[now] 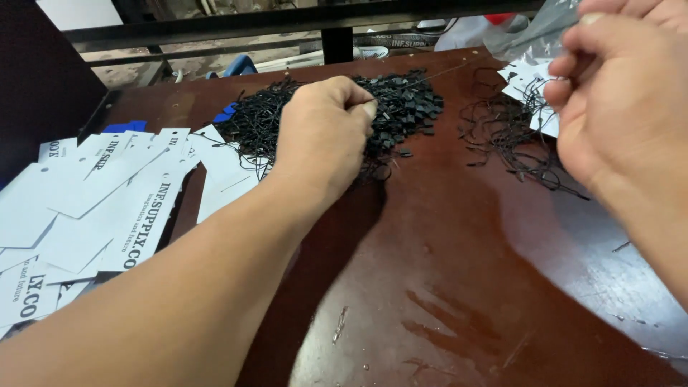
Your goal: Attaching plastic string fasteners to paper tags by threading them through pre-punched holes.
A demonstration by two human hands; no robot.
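The left hand's fingers (pixel 362 107) are pinching together on a thin black string (pixel 423 74) that is running up and right from the thumb tip, over the pile (pixel 401 107) of black string ties lying mid-bench. The left hand (pixel 322 136) is resting on the pile's near left edge, the forearm reaching in from the lower left.

The right hand's fingers (pixel 573 68) are curling together near the upper right corner; whether they are clamping anything I cannot tell. The right hand (pixel 616 115) is hovering over a loose tangle (pixel 509 136) of black strings, with small white tags (pixel 527 79) just behind it and a clear bag (pixel 534 32) above.

White printed cards (pixel 107 193) are lying fanned out at the left. The brown bench (pixel 466 287) is gleaming in the foreground.
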